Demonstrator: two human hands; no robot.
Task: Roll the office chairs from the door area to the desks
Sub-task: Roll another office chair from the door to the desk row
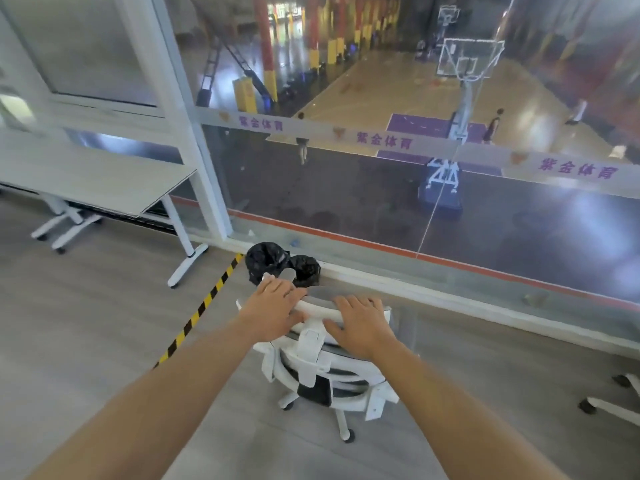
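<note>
White office chair (pixel 322 375) on floor (pixel 104 341), back facing camera; left hand (pixel 273 303), right hand (pixel 360 323) both grip its top rail (pixel 316 308), fingers (pixel 287 291) hooked over; black bags (pixel 266 259) just beyond chair, bench (pixel 104 188) beyond-left of chair

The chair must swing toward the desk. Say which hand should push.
Right, probably. The right hand grips the chair back on the side away from the desk, so pushing there should turn it deskward; the left hand steadies.
</note>
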